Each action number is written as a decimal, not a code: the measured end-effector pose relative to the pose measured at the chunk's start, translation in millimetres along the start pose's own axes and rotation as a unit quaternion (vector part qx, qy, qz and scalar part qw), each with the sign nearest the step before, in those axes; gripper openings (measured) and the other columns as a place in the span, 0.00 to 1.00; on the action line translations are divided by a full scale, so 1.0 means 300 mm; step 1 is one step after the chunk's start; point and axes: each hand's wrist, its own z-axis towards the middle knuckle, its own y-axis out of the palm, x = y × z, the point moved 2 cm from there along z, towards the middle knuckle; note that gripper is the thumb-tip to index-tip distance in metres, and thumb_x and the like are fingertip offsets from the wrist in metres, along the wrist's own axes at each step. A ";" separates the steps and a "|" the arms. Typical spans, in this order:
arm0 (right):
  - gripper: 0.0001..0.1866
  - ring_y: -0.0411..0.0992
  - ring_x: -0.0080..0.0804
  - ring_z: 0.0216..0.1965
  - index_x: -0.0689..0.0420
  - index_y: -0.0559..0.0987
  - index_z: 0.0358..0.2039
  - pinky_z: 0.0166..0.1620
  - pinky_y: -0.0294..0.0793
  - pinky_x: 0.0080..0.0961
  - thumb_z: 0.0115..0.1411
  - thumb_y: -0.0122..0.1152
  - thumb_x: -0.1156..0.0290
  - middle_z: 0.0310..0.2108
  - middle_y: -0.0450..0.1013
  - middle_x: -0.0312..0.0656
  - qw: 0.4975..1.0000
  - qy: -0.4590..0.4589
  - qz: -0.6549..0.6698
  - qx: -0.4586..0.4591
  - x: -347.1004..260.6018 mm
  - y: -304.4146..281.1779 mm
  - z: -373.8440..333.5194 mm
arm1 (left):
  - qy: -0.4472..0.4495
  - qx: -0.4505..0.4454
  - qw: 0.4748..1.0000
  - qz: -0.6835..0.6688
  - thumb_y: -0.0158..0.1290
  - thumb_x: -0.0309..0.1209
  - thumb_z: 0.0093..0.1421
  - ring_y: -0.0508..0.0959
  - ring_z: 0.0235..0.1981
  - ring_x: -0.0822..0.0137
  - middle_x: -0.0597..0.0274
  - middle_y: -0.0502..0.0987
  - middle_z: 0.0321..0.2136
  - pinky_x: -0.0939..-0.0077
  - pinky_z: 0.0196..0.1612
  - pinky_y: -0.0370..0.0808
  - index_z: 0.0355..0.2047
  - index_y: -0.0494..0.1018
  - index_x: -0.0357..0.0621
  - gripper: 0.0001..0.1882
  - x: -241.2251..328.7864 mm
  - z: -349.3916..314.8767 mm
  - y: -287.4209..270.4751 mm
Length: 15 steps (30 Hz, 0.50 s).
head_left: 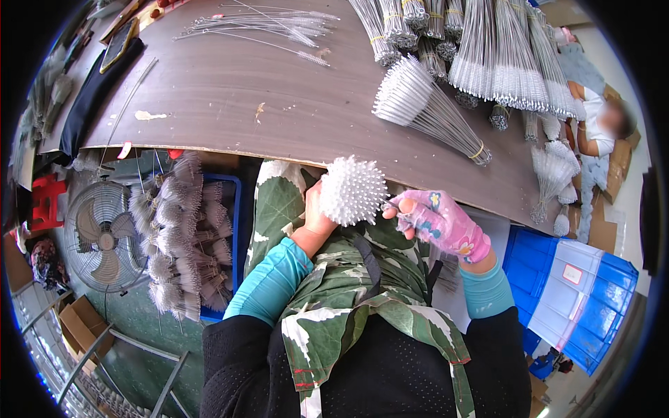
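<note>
A bundle of straw brushes [355, 191] shows its round cluster of white bristle tips, just off the table's front edge above my lap. My left hand [318, 211] is closed around its left side; the wire stems are hidden below the tips. Close by on the right is my right hand [442, 221], in a pink flowered glove with bare fingertips. Its fingers are curled in toward the thumb beside the bundle, and whatever they pinch is too small to make out.
Brown table [230, 104] spans the front. A tied brush bundle [432, 108] lies at right, with more stacked bundles [498, 63] behind. Loose brushes [279, 29] lie at the far side. A fan [104, 237] and blue crate [235, 230] stand left, blue bins [592, 299] right. Another person [598, 125] sits far right.
</note>
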 end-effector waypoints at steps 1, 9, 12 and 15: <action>0.23 0.65 0.13 0.23 0.63 0.76 0.40 0.25 0.61 0.09 0.63 0.47 0.53 0.23 0.68 0.30 0.999 -0.009 -0.037 0.006 -0.011 0.002 0.007 | 0.000 0.003 1.000 0.018 0.40 0.42 0.61 0.61 0.59 0.56 0.58 0.63 0.56 0.56 0.61 0.56 0.59 0.60 0.51 0.26 -0.008 0.002 0.009; 0.08 0.68 0.18 0.30 0.64 0.75 0.35 0.33 0.69 0.16 0.56 0.59 0.75 0.30 0.69 0.34 0.992 -0.102 0.000 0.078 -0.047 0.012 0.030 | -0.076 -0.004 0.997 0.001 0.40 0.41 0.62 0.64 0.57 0.69 0.67 0.63 0.58 0.73 0.59 0.60 0.60 0.59 0.51 0.25 0.076 -0.013 -0.104; 0.10 0.71 0.24 0.29 0.63 0.75 0.34 0.34 0.71 0.21 0.50 0.63 0.77 0.28 0.71 0.37 0.947 -0.252 -0.154 0.125 -0.036 0.043 0.064 | -0.077 0.057 0.991 -0.097 0.45 0.41 0.59 0.70 0.52 0.69 0.66 0.69 0.53 0.76 0.54 0.66 0.58 0.63 0.52 0.25 0.092 -0.020 -0.135; 0.13 0.71 0.26 0.31 0.62 0.75 0.35 0.35 0.72 0.21 0.46 0.62 0.84 0.30 0.69 0.38 0.914 -0.277 -0.263 0.137 -0.044 0.070 0.068 | -0.076 0.096 0.987 -0.104 0.53 0.42 0.55 0.75 0.45 0.67 0.65 0.75 0.46 0.75 0.49 0.70 0.51 0.71 0.54 0.23 0.116 -0.015 -0.159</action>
